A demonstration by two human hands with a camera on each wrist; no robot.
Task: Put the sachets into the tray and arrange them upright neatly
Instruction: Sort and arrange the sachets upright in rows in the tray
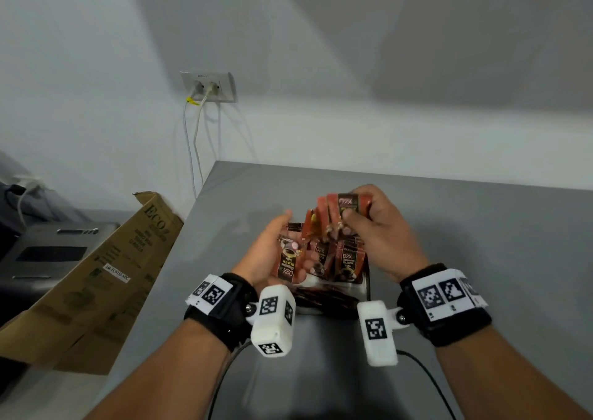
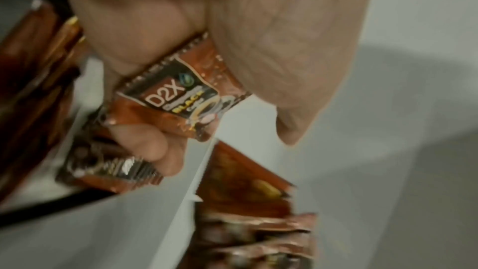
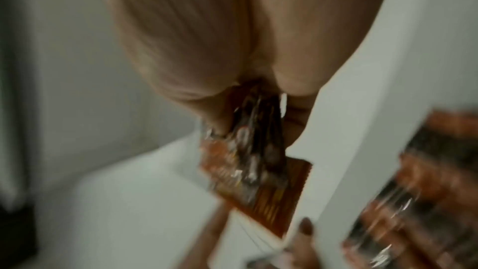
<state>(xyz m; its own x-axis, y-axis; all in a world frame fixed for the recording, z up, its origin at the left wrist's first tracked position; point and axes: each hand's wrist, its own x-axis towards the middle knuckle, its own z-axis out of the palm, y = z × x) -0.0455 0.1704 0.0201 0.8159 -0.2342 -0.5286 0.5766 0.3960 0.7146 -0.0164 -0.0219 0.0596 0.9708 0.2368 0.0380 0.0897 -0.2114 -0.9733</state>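
Orange-brown "D2X Black" coffee sachets fill a white-walled tray point(image 1: 367, 280) on the grey table. Several sachets point(image 1: 348, 262) stand upright in its right compartment. My left hand point(image 1: 276, 249) holds one sachet point(image 1: 287, 260) upside down over the tray's left side; in the left wrist view this sachet point(image 2: 181, 97) is pinched between thumb and curled fingers point(image 2: 147, 146), next to a white divider point(image 2: 199, 171). My right hand point(image 1: 369, 224) grips a fanned bunch of sachets point(image 1: 337, 214) above the tray's far end. The right wrist view, blurred, shows that bunch point(image 3: 248, 150) beside a white divider point(image 3: 336, 130).
The grey table point(image 1: 481, 243) ends at a white wall. Off its left edge lie an open cardboard box point(image 1: 96, 275) and a grey machine point(image 1: 48, 252). A wall socket point(image 1: 208, 87) with hanging cables is behind. Black cables trail from my wrist cameras.
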